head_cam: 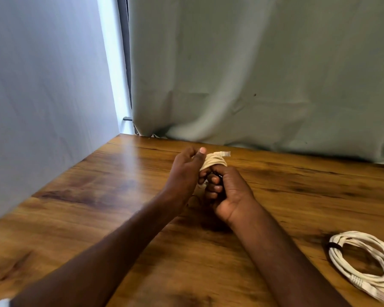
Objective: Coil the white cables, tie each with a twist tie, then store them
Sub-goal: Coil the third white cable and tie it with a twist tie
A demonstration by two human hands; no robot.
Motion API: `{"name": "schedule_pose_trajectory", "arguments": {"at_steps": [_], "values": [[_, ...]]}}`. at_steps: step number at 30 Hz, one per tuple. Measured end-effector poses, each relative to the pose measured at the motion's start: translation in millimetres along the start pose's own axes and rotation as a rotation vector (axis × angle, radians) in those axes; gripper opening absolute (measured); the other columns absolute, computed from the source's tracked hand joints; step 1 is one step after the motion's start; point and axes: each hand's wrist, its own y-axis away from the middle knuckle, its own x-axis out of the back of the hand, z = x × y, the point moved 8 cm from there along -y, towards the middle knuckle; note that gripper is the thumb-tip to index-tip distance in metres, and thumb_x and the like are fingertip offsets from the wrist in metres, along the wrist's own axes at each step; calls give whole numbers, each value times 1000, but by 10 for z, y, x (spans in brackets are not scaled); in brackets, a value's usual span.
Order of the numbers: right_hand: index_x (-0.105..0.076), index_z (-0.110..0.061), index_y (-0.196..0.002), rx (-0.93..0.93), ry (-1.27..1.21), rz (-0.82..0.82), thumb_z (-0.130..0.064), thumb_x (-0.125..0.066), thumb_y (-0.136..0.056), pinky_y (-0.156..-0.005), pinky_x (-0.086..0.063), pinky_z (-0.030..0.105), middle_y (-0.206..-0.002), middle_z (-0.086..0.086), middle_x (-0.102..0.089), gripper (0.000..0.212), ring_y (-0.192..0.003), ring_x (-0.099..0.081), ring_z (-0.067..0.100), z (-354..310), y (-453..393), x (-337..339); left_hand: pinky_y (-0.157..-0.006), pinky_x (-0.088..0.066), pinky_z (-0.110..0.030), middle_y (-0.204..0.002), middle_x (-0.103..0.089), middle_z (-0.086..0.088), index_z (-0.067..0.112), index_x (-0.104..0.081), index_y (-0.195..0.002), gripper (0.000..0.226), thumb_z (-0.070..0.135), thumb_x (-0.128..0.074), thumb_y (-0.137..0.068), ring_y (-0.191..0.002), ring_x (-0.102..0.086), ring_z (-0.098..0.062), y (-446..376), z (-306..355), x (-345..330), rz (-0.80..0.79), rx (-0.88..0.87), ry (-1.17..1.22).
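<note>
Both hands meet over the middle of the wooden table (98,213), around a coiled white cable (215,161). My left hand (186,171) grips the coil from the left, thumb up against it. My right hand (226,191) has its fingers curled round the coil's lower part, where a small dark tie (216,174) shows between the fingers. The cable's clear plug (225,154) sticks out above the hands. A second coiled white cable (364,262) lies at the table's right, bound with a dark tie (334,246).
A pale green curtain (264,74) hangs behind the table's far edge. A white panel (42,96) stands along the table's left edge.
</note>
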Motion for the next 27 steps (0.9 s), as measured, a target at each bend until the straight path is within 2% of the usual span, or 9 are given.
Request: {"name": "schedule_pose_trajectory", "arguments": {"at_steps": [4, 7, 11, 13, 16, 19, 22, 25, 27], "values": [[-58, -7, -67, -11, -174, -159, -13, -48, -100, -34, -22, 15, -50, -5, -38, 35, -30, -27, 3, -8, 28, -114, -58, -48, -36, -83, -63, -22, 3, -68, -101, 33, 33, -58, -108, -71, -57, -32, 2, 63, 17, 35, -31, 68], [-58, -12, -52, -25, -264, -283, -18, -47, -102, -34, -24, 15, -71, 2, -39, 51, -30, -29, 3, 7, 46, -196, -62, -49, -36, -86, -64, -23, -5, -69, -109, 38, 32, -60, -107, -74, -58, -33, -7, 111, 53, 33, -28, 92], [-57, -13, -57, 16, -276, -328, -17, -47, -102, -35, -26, 16, -76, 4, -35, 47, -30, -31, 3, -48, 77, -195, -65, -48, -34, -79, -61, -20, -14, -64, -107, 50, 36, -61, -106, -74, -57, -31, -35, 160, 35, -62, 34, 51], [-57, -11, -69, 39, -218, -311, -16, -45, -104, -35, -26, 16, -71, 1, -37, 38, -32, -30, 2, -80, 102, -188, -64, -50, -31, -73, -63, -11, -9, -69, -106, 46, 36, -60, -106, -70, -60, -25, -38, 171, 30, -104, 75, 51], [-60, -11, -86, 80, -18, -217, -17, -48, -105, -36, -23, 17, -57, -6, -38, 23, -35, -27, 2, -118, 117, -158, -51, -41, -22, -65, -54, -6, 4, -75, -103, 31, 28, -56, -109, -57, -49, -13, -13, 214, 51, -51, 30, 44], [-64, -16, -80, 128, 130, -75, -18, -52, -102, -41, -21, 19, -53, -8, -40, 24, -38, -27, 5, -128, 111, -88, -51, -39, -21, -63, -58, 2, 5, -77, -116, 30, 24, -53, -110, -54, -49, -6, -4, 200, 48, 23, -36, 14], [-67, -20, -76, 177, 198, 1, -19, -57, -98, -43, -22, 20, -56, -6, -45, 24, -41, -29, 7, -151, 151, -63, -60, -45, -29, -72, -67, -6, 8, -78, -113, 29, 26, -56, -109, -66, -58, -17, -2, 178, 37, 24, -41, 47], [-71, -22, -78, 219, 263, 24, -21, -59, -98, -44, -25, 21, -57, -4, -48, 24, -43, -32, 7, -173, 200, -76, -53, -44, -24, -69, -66, -8, 0, -77, -109, 29, 20, -57, -108, -59, -58, -15, -10, 180, 70, 74, -43, 53], [-75, -22, -87, 266, 327, 39, -25, -60, -100, -46, -28, 22, -57, -3, -51, 20, -45, -35, 7, -176, 242, -116, -50, -43, -25, -70, -63, -19, -8, -75, -101, 29, 14, -57, -104, -58, -56, -20, -22, 207, 126, 121, -81, 38]]}}
